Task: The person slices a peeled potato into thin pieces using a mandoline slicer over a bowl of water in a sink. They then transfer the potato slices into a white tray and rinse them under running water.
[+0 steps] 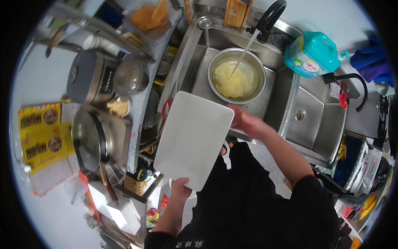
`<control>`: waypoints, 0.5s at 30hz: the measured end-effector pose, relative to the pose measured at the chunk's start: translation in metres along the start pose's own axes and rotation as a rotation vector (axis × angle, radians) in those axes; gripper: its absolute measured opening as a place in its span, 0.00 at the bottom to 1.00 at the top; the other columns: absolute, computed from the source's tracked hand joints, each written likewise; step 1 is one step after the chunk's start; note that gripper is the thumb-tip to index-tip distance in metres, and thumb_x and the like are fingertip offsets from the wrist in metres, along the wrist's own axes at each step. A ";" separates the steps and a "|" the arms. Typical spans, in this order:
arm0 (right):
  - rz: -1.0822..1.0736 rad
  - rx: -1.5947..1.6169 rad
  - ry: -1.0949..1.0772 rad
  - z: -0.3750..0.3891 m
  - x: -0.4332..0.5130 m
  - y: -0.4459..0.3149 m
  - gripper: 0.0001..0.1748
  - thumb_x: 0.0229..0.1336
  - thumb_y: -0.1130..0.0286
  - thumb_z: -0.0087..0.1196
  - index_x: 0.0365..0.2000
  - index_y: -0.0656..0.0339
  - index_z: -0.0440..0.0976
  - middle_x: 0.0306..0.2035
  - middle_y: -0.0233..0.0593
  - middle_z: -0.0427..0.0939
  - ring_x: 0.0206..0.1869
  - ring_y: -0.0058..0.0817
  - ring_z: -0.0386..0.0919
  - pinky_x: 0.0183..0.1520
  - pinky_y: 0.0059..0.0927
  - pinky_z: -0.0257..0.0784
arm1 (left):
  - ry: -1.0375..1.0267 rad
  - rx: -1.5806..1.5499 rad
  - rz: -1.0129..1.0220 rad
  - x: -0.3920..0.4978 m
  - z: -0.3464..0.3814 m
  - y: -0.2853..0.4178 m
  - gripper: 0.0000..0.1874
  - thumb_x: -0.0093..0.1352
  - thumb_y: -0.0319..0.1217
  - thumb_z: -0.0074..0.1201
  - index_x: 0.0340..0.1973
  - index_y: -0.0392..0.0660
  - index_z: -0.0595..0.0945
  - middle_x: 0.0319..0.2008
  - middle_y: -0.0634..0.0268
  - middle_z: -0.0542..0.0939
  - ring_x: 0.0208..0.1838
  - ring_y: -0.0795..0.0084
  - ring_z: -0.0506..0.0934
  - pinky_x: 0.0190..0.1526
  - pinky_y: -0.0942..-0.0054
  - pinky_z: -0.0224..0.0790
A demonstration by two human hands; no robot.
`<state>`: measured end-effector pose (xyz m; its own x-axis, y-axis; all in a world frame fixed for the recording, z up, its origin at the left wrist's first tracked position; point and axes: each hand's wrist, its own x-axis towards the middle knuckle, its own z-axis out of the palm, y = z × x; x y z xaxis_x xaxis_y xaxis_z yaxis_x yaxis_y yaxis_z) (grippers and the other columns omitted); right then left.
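A white rectangular board or tray point(195, 140) is held tilted in front of my body. My left hand point(181, 188) grips its lower left end, the thumb lying on the face. By its upper right corner is my right hand point(247, 122), slightly blurred; its fingertips are partly hidden, so whether they grip the edge is unclear. Beyond the board, a round metal bowl point(265, 77) stands in the large sink basin point(199, 73). It holds water and thin pale yellow slices point(233, 82). Water runs into it from the black faucet point(270, 18).
A second, smaller basin point(311, 124) lies to the right. A teal detergent jug point(314, 56) stands by the divider. On the left are a grey appliance point(84, 76), a lidded pan point(90, 140) and stacked white dishes point(124, 214). Red-handled scissors point(166, 109) are beside the sink.
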<state>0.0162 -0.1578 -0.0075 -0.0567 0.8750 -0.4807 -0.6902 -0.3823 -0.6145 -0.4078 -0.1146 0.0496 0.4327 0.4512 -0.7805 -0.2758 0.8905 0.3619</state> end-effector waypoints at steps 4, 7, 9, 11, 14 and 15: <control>0.022 -0.559 0.537 -0.136 0.116 -0.027 0.58 0.63 0.37 0.69 0.80 0.61 0.59 0.78 0.53 0.66 0.79 0.43 0.65 0.79 0.47 0.61 | 0.089 0.109 0.087 0.018 -0.002 0.024 0.42 0.60 0.25 0.59 0.73 0.40 0.70 0.64 0.52 0.80 0.68 0.47 0.80 0.69 0.45 0.76; 0.035 -1.046 0.778 -0.227 0.214 -0.023 0.60 0.61 0.35 0.69 0.78 0.67 0.60 0.79 0.62 0.63 0.82 0.49 0.61 0.80 0.48 0.60 | 0.042 0.118 0.073 0.037 0.003 0.041 0.42 0.60 0.29 0.61 0.72 0.39 0.71 0.63 0.51 0.80 0.67 0.48 0.81 0.65 0.49 0.79; 0.098 -1.291 0.924 -0.248 0.258 -0.009 0.62 0.60 0.33 0.68 0.78 0.68 0.59 0.79 0.64 0.61 0.82 0.53 0.60 0.80 0.49 0.60 | 0.064 0.120 0.016 0.041 0.011 0.045 0.42 0.60 0.31 0.62 0.72 0.39 0.71 0.64 0.52 0.81 0.65 0.48 0.82 0.64 0.50 0.80; 0.181 -1.415 1.149 -0.242 0.298 0.004 0.63 0.59 0.31 0.67 0.78 0.68 0.59 0.79 0.64 0.61 0.82 0.56 0.60 0.80 0.49 0.61 | 0.126 0.102 0.080 0.050 0.024 0.043 0.41 0.61 0.30 0.62 0.72 0.40 0.72 0.63 0.52 0.81 0.65 0.48 0.82 0.64 0.49 0.80; 0.078 -1.370 1.017 -0.214 0.318 0.013 0.52 0.57 0.39 0.70 0.70 0.65 0.67 0.70 0.59 0.73 0.74 0.54 0.70 0.74 0.51 0.68 | 0.138 0.092 0.091 0.057 0.037 0.046 0.40 0.62 0.29 0.62 0.72 0.40 0.73 0.63 0.53 0.82 0.65 0.49 0.83 0.65 0.49 0.80; 0.039 -1.348 0.904 -0.208 0.318 0.010 0.48 0.57 0.43 0.71 0.66 0.67 0.71 0.66 0.57 0.77 0.72 0.55 0.72 0.72 0.53 0.70 | 0.145 0.101 0.088 0.059 0.040 0.049 0.39 0.62 0.28 0.62 0.72 0.40 0.73 0.62 0.53 0.82 0.65 0.49 0.83 0.65 0.49 0.79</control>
<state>0.1410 0.0549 -0.2968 0.6976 0.5945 -0.3999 0.4281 -0.7934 -0.4328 -0.3613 -0.0418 0.0417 0.2809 0.5209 -0.8061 -0.2163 0.8526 0.4756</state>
